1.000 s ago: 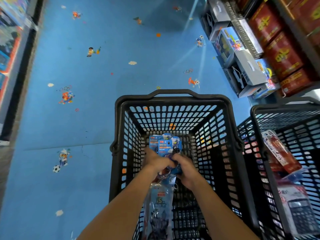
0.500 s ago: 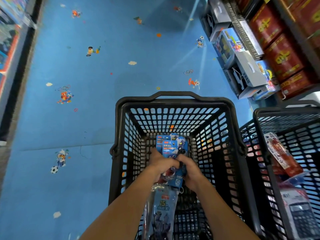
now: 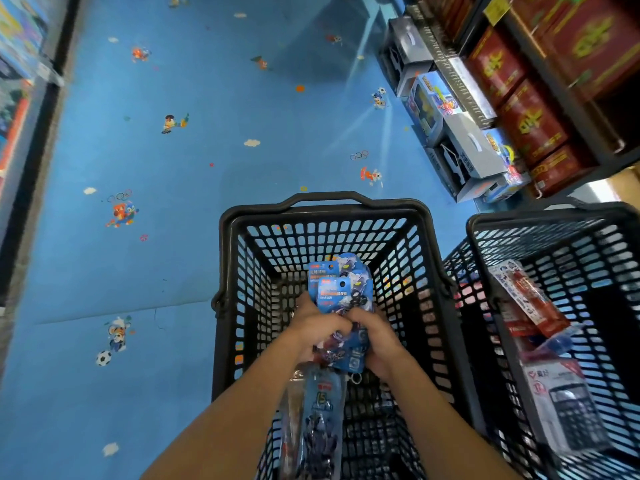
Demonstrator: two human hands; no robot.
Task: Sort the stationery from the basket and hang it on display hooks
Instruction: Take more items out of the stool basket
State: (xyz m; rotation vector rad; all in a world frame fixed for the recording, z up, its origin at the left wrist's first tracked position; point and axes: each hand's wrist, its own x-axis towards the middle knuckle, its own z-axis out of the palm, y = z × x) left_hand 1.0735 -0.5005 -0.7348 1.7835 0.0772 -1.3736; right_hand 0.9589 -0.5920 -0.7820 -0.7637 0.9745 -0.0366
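Observation:
A black mesh basket (image 3: 325, 211) stands on the blue floor in front of me. Both my hands are inside it. My left hand (image 3: 313, 329) and my right hand (image 3: 375, 337) together hold a small stack of blue eraser packs (image 3: 341, 289) with hang holes at the top. The packs stick up above my fingers. Below my wrists a long clear ruler-set pack (image 3: 318, 420) lies against the basket's near side. The basket's bottom is dark and mostly hidden by my arms.
A second black basket (image 3: 554, 220) at the right holds a red pen pack (image 3: 530, 296) and a calculator pack (image 3: 571, 410). Boxed toys (image 3: 460, 147) and red boxes (image 3: 519, 109) line shelves at the upper right. Another shelf edge runs along the left.
Both hands have lifted the blue eraser packs slightly higher in the basket. My view has tilted a little, so the basket sits lower in the frame.

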